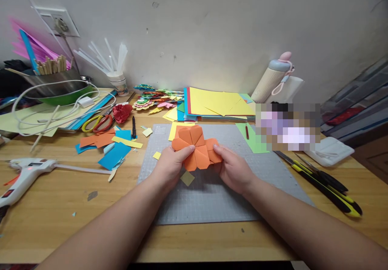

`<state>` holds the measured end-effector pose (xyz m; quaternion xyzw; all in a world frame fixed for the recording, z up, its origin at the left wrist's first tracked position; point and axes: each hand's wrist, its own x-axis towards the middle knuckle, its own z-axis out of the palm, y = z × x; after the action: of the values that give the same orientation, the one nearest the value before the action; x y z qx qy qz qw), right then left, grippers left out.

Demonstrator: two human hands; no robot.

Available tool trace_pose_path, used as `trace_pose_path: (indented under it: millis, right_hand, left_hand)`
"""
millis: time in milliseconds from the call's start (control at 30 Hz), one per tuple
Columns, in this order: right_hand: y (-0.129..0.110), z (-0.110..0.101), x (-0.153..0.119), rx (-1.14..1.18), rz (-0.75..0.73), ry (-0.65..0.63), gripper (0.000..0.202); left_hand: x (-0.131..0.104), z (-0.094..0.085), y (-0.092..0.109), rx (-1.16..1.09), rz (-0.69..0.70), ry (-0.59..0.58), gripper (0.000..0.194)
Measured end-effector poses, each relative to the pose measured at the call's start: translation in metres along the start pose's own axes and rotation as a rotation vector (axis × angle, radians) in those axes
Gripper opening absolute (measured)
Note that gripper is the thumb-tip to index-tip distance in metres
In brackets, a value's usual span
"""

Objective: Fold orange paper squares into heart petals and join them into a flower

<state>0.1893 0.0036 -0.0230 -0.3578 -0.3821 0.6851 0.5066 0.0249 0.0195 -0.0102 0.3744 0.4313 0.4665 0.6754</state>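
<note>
An orange folded-paper flower [197, 140] is held up over the grey cutting mat [218, 209], with creased petals facing me. My left hand [169, 167] pinches it near the centre, thumb on top. With thumb in front and fingers behind, my right hand [235, 167] grips the petal at its right side. The fingers behind the paper are hidden. Below the flower lies a small yellow-green paper square [187, 178] on the mat. Behind it, a yellow sheet [172, 131] and an orange piece stick out.
Left are a glue gun [30, 173], blue paper scraps [117, 155], scissors [97, 123] and a black pen [133, 127]. Stacked coloured paper [221, 102] lies at the back. A yellow-black utility knife [327, 187] and a white tray [333, 150] are right; a bottle [271, 78] leans against the wall.
</note>
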Motion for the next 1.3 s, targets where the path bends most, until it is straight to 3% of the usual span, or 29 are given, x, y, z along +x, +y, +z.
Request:
trace_pose_path:
  millis: [133,267,600,767,1000,1300]
  right_hand:
    - [-0.002,-0.005,0.006,0.026,-0.06,0.137,0.022]
    - [-0.003,-0.011,0.01,0.042,-0.084,0.229,0.022]
    - [-0.005,0.005,-0.001,0.021,-0.236,0.121,0.022]
    - [-0.002,0.008,-0.006,-0.029,-0.271,0.101,0.017]
    - [-0.003,0.009,-0.006,-0.023,-0.191,0.05,0.019]
    - [-0.004,0.003,-0.005,-0.078,-0.175,0.124,0.019]
  left_hand:
    - [0.002,-0.003,-0.001,0.114,0.067,0.167,0.034]
    - [0.002,-0.004,-0.003,0.193,0.096,0.225,0.032]
    - [-0.001,0.002,-0.006,0.136,0.064,0.097,0.031]
    - [-0.001,0.003,-0.007,0.093,0.077,0.088,0.031]
    - [-0.003,0.005,-0.003,0.073,0.08,0.107,0.031]
    - [-0.003,0.002,-0.006,0.109,0.105,0.13,0.027]
